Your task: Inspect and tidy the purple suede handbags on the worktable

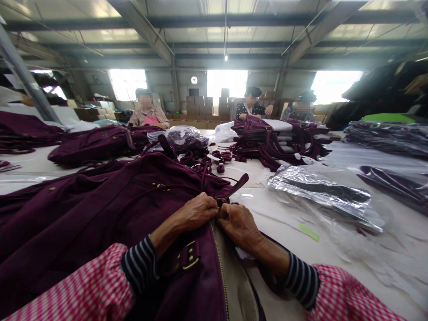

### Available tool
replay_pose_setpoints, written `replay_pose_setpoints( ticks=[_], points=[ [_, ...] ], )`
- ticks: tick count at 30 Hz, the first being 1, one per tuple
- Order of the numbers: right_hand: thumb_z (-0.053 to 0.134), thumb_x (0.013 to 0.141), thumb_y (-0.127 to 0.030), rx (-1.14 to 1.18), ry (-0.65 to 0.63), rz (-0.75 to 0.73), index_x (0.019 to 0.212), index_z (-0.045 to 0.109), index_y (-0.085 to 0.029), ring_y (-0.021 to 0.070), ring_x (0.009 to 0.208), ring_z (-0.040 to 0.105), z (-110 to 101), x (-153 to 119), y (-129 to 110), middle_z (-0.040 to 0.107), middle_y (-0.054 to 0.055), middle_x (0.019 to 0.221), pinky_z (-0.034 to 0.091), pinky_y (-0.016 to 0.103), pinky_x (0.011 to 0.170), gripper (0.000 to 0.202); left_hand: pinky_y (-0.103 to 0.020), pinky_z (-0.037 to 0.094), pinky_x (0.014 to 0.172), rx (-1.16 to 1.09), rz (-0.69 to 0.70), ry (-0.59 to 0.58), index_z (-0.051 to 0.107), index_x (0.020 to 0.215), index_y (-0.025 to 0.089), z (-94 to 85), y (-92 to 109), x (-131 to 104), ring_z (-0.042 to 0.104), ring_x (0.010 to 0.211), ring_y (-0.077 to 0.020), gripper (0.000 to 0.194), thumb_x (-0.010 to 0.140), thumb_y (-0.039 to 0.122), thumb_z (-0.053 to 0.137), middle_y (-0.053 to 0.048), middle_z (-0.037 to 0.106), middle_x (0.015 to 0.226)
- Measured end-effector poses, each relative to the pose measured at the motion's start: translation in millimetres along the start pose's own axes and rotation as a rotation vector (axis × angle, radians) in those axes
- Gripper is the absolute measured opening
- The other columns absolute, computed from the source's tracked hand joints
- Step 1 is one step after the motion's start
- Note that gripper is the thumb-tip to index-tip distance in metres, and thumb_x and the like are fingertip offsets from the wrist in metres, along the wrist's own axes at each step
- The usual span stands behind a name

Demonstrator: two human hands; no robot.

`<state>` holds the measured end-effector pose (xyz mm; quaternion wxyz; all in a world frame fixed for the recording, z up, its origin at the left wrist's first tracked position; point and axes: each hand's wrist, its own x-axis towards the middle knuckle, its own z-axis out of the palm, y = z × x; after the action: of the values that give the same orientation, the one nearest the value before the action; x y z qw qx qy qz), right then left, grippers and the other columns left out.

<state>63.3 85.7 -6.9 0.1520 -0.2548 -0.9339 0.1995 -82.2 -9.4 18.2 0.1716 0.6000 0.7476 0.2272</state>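
Observation:
A dark purple bag (133, 191) lies in front of me with its long brass zipper (219, 263) undone, so the beige lining (234, 276) shows. My left hand (197, 211) is closed on the bag's edge near the far end of the zipper. Beside it, almost touching, my right hand (239, 223) has its fingers curled closed on the opposite edge; the zipper's slider is hidden by the fingers. Just beyond both hands a purple strap tab (239, 185) sticks up. A brass buckle (191, 262) sits on the bag's near side, below my left wrist.
Clear plastic packaging (324, 191) lies on the white table (277, 218) at right, near a green slip (308, 232). Stacked purple bags (281, 138) and coiled straps (214, 160) lie farther back. Co-workers, including one person (149, 113), are across the table.

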Motion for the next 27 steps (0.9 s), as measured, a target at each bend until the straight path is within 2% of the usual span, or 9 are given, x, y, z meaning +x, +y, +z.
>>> replay_pose_setpoints(
  ticks=[4,6,11,15,19,23,27],
  points=[
    [0.065,0.080,-0.020,-0.041,-0.020,-0.017,0.109,0.060,-0.022,0.0229,0.083,0.067,-2,1,-1,0.074,0.004,0.090,0.029,0.030,0.065,0.029,-0.031,0.043,0.086,0.065,-0.017,0.002,0.064,0.084,0.020,2.8,3,-5,0.057,0.094,-0.0228,0.015,0.076,0.018,0.052,-0.004,0.063,0.089],
    [0.064,0.083,-0.022,-0.066,-0.025,-0.041,0.114,0.058,-0.023,0.0241,0.087,0.069,-2,1,-1,0.075,0.004,0.093,0.029,0.030,0.065,0.032,-0.033,0.043,0.090,0.097,-0.038,0.014,0.060,0.088,0.021,5.6,4,-6,0.056,0.097,-0.0238,0.019,0.073,0.015,0.050,-0.005,0.062,0.095],
    [0.063,0.086,-0.025,-0.097,-0.030,-0.087,0.115,0.061,-0.024,0.0258,0.093,0.070,0,1,3,0.076,0.006,0.098,0.032,0.031,0.067,0.029,-0.034,0.043,0.089,0.148,-0.069,0.019,0.051,0.086,0.022,8.1,2,-5,0.057,0.096,-0.0237,0.016,0.073,0.014,0.050,-0.004,0.059,0.095],
    [0.058,0.088,-0.021,-0.101,-0.041,-0.154,0.115,0.067,-0.028,0.0247,0.092,0.071,-1,0,3,0.078,0.005,0.099,0.034,0.031,0.069,0.029,-0.031,0.044,0.082,0.171,-0.091,0.027,0.050,0.095,0.023,5.0,0,-2,0.058,0.090,-0.0212,0.023,0.074,0.016,0.053,-0.002,0.059,0.094],
    [0.056,0.089,-0.020,-0.091,-0.036,-0.143,0.104,0.072,-0.026,0.0235,0.090,0.070,-3,-1,2,0.078,0.005,0.095,0.033,0.031,0.068,0.023,-0.029,0.045,0.082,0.221,-0.088,-0.004,0.056,0.104,0.025,-1.2,5,-2,0.058,0.092,-0.0209,0.030,0.076,0.016,0.055,-0.002,0.061,0.097],
    [0.057,0.091,-0.021,-0.041,-0.021,-0.135,0.093,0.072,-0.024,0.0210,0.088,0.069,-2,-2,3,0.077,0.004,0.091,0.031,0.030,0.068,0.016,-0.031,0.045,0.088,0.290,-0.065,-0.065,0.067,0.097,0.026,-6.4,12,-3,0.057,0.102,-0.0239,0.024,0.078,0.016,0.056,-0.003,0.063,0.100],
    [0.059,0.089,-0.019,0.003,0.022,-0.158,0.087,0.072,-0.025,0.0201,0.087,0.069,1,-2,5,0.077,0.002,0.089,0.030,0.031,0.068,0.015,-0.031,0.045,0.092,0.364,-0.064,-0.073,0.069,0.092,0.022,-6.1,16,1,0.059,0.103,-0.0242,0.019,0.081,0.016,0.056,-0.005,0.065,0.099]
  ],
)
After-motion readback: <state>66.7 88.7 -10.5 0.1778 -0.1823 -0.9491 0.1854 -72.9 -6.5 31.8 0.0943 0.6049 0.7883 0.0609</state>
